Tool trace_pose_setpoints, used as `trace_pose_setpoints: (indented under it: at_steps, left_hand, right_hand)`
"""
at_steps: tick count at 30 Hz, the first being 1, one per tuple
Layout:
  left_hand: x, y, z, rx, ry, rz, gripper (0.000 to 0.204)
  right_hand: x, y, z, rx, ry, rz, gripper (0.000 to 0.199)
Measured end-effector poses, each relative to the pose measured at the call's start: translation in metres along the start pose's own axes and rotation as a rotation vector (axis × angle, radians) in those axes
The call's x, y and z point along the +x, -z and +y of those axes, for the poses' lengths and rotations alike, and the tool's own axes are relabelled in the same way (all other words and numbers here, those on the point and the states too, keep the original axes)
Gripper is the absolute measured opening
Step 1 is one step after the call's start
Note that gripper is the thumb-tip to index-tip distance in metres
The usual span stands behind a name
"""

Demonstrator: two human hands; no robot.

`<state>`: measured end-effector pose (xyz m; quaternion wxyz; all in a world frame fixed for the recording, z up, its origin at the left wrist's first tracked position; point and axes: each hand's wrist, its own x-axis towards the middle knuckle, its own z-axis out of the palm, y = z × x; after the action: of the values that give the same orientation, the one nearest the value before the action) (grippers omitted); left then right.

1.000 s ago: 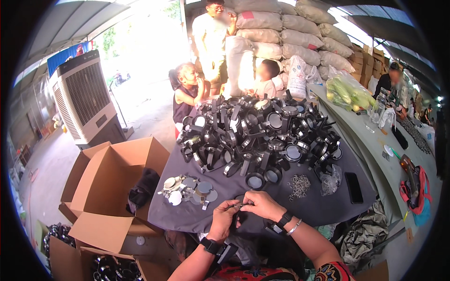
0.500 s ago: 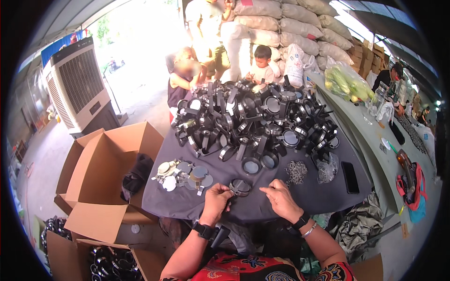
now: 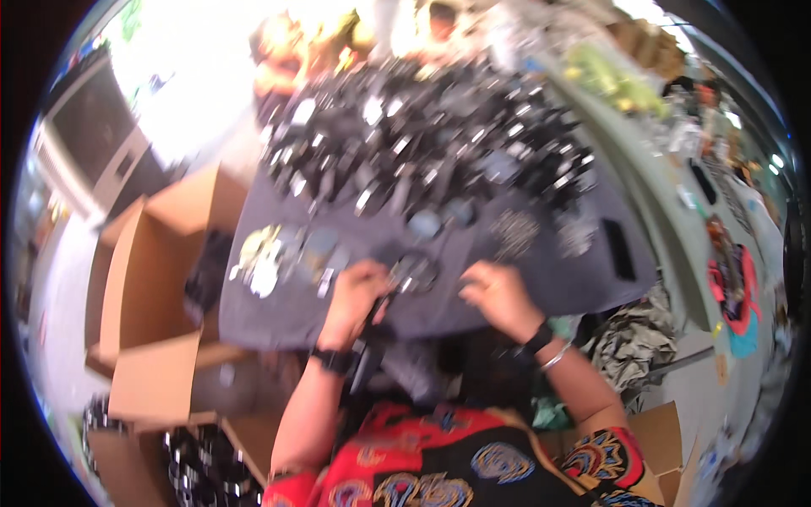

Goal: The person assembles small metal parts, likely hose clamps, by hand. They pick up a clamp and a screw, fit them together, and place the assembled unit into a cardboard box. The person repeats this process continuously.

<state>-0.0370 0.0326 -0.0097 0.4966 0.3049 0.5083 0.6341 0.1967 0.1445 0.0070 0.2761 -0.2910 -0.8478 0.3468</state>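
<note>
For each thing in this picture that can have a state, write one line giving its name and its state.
Left hand: closed on a black strap part at the table's near edge.
Right hand: resting on the grey cloth, fingers curled, nothing clearly held.
Cardboard box: open, flaps spread.
Pile of black parts: heaped, blurred.

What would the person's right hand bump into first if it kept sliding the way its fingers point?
Probably the small dark round part lying just left of the right hand on the grey cloth, close to the left hand. The picture is blurred, so depth is uncertain.
</note>
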Motion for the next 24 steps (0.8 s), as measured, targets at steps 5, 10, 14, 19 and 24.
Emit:
trace_pose_setpoints:
  at_steps: [5,10,14,19,24]
  left_hand:
    - [-0.017,0.0,0.006,-0.037,0.059,0.099,0.003]
    - [-0.012,0.005,0.005,-0.035,0.066,0.064,0.004]
    - [-0.014,0.003,0.005,0.047,0.084,0.067,0.004]
    - [-0.023,-0.003,0.007,0.167,-0.13,0.126,0.001]
    - [-0.029,0.002,-0.01,0.484,-0.36,0.067,0.018]
  right_hand:
    - [0.015,-0.005,-0.046,0.183,0.17,-0.2,0.011]
    - [0.045,-0.04,-0.047,0.079,0.518,-0.153,0.015]
    - [0.048,-0.05,-0.039,0.072,0.455,-0.152,0.017]
    - [0.061,-0.046,-0.046,-0.001,0.569,-0.189,0.019]
    - [0.068,-0.043,-0.044,-0.026,0.562,-0.233,0.017]
